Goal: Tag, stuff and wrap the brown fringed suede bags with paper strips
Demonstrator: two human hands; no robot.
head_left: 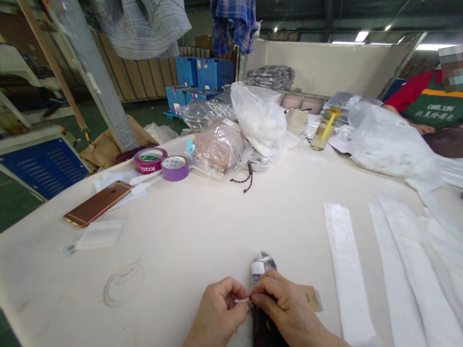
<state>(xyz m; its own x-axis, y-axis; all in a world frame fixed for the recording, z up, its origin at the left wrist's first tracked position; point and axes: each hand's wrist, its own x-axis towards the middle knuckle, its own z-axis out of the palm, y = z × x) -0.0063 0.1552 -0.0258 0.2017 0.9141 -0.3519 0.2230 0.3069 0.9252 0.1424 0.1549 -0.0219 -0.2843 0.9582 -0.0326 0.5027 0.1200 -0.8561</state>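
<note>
My left hand (222, 308) is closed in a pinch on a thin white strip (242, 300). Fingertips of my right hand (281, 298) meet the strip's other end, pinched together; what exactly they hold is hidden. Under both hands lies a dark brown, strand-like bundle (267, 345), partly covered by my right hand and wrist. Just beyond the fingers is a shiny silver piece (267, 260) with a white label round it. A brown card tag (311, 297) sticks out to the right of my right hand.
White strips (348, 272) lie to the right. A phone (98, 203), tape rolls (174, 168) and plastic bags (260, 118) sit along the table's far side. Across the table at the right is a person (441, 100) in red and green. Shirts (138, 17) hang overhead.
</note>
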